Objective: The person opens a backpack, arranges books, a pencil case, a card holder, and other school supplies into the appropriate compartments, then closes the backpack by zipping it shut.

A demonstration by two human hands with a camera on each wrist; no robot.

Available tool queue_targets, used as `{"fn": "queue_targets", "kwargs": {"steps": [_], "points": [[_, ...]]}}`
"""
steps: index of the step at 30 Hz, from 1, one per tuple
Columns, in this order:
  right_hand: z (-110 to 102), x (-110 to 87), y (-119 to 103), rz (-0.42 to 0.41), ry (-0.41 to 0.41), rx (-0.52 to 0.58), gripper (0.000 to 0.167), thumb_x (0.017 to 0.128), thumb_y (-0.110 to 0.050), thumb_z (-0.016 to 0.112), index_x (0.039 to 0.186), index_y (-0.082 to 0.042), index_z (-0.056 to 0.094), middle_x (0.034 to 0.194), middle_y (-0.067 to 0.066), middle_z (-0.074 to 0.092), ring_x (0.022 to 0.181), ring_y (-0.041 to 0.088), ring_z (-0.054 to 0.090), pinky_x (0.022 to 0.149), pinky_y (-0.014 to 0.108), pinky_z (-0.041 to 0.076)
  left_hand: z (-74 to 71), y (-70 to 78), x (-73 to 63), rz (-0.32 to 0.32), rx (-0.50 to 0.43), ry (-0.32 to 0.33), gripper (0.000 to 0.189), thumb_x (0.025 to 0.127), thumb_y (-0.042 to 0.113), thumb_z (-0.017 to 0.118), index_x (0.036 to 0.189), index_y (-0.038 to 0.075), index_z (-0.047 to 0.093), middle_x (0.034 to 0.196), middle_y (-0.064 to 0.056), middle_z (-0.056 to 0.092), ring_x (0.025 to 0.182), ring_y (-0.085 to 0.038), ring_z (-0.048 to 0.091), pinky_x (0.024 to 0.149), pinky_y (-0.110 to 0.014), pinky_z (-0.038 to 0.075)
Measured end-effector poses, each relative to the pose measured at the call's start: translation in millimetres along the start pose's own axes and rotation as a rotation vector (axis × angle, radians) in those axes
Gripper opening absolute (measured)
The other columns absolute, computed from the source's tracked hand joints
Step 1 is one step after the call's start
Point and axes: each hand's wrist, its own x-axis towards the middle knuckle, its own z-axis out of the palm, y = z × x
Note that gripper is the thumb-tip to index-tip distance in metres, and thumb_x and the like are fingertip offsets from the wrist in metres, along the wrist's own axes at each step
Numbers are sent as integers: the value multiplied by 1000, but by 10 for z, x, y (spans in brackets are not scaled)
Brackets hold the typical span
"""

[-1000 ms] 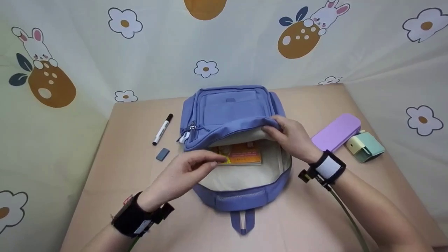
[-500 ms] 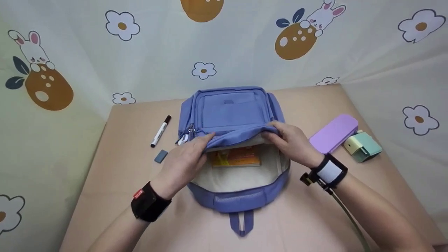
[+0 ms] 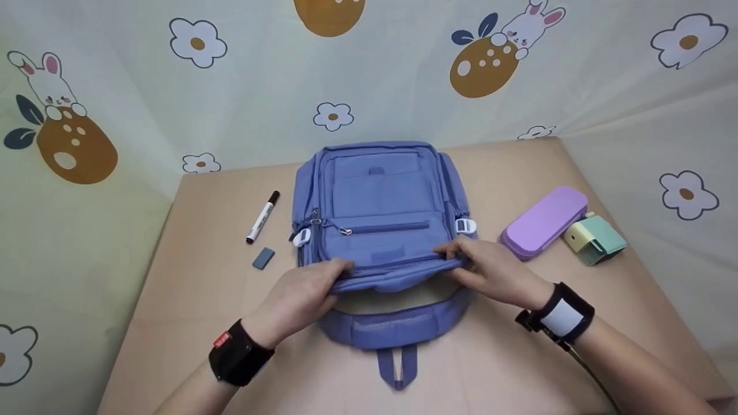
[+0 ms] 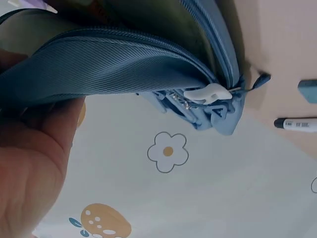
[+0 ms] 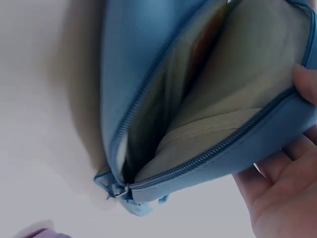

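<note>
A blue backpack lies on the table with its main zipper undone and its mouth toward the person. My left hand grips the left part of the front flap's edge, thumb under it and fingers on top. On the right part of the same edge, my right hand pinches the fabric between thumb and fingers. The right wrist view looks into the gaping mouth, where the pale lining shows. Deep inside is an orange strip of a book, mostly hidden; in the head view the flap covers it.
Left of the backpack lie a black-capped white marker and a blue-grey eraser. To the right are a purple pencil case and a green and yellow pencil sharpener, side by side. A printed curtain hangs behind the table.
My left hand has come from the backpack's opening to the flap's edge and taken hold. Both hands have drawn the flap down toward the person, covering the book and narrowing the mouth.
</note>
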Motion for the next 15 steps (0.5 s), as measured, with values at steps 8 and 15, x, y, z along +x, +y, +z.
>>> {"fn": "queue_targets", "kwargs": {"steps": [8, 15], "points": [[167, -155, 69, -49, -28, -65, 19, 93, -13, 72, 106, -17, 58, 134, -1, 66, 100, 12, 64, 78, 32, 54, 143, 5, -93, 23, -24, -31, 51, 78, -3, 81, 120, 6, 53, 98, -4, 68, 91, -20, 70, 78, -35, 60], [250, -198, 115, -60, -50, -74, 21, 92, -14, 73, 108, -18, 60, 133, -1, 66, 100, 10, 63, 80, 32, 53, 211, 5, -115, 45, -17, -44, 44, 77, -7, 77, 113, 9, 57, 97, 0, 63, 85, -17, 65, 73, -34, 58]]}}
